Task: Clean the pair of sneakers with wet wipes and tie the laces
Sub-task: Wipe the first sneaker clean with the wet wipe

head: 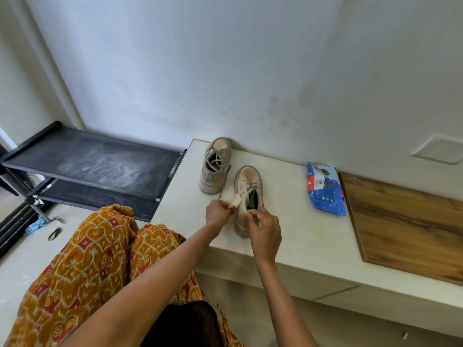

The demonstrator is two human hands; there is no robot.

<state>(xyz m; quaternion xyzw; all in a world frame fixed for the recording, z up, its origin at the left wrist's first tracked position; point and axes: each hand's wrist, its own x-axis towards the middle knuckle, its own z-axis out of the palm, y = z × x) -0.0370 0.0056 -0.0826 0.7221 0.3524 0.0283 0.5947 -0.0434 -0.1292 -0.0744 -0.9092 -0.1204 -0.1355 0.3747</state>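
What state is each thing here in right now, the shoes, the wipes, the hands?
Near shoe: upright on the ledge, held.
Far shoe: upright by the wall, laces loose, untouched.
Wipe: crumpled, pinched against the near shoe.
Wipes pack: lying flat, untouched.
Left hand: pinches the wipe.
Right hand: grips the near shoe's collar.

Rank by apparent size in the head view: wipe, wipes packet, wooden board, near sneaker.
1. wooden board
2. wipes packet and near sneaker: too alike to rank
3. wipe, pinched in the left hand

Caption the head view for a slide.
Left hand wipes the near sneaker with a wet wipe; right hand steadies it.
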